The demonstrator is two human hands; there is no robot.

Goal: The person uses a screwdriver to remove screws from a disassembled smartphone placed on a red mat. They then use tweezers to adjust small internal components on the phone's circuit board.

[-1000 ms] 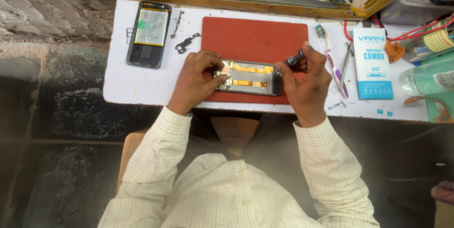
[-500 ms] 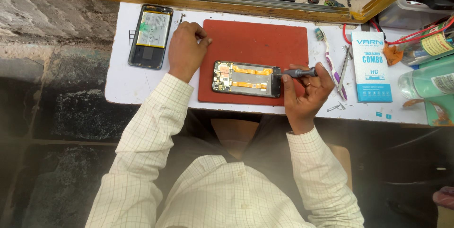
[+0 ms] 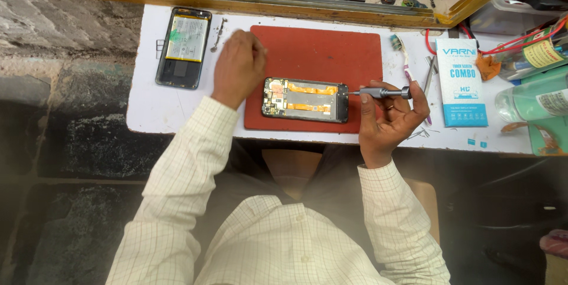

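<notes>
- On a white workbench (image 3: 148, 113), an opened phone (image 3: 305, 100) is seen lying flat on a red mat (image 3: 319, 48), its orange flex strips and circuit board exposed.
- A slim grey screwdriver (image 3: 381, 92) is gripped between the fingers of the right hand (image 3: 393, 116) at three o'clock from the phone, its tip set against the phone's right-hand edge.
- The left hand (image 3: 238, 66), which a second earlier was steadying the phone's left end, has been lifted away to ten o'clock; it is now rested knuckles-up over the mat's left border, loosely curled, and whether anything small is held beneath it cannot be told.
- With that support withdrawn, the phone is left held in place only by its own weight and the driver's tip, so the work appears to have passed from bracing to screw handling.
- A second device with its battery showing (image 3: 184, 47) lies further out at ten o'clock, with a blue-and-white packet (image 3: 462, 82) at three o'clock.
</notes>
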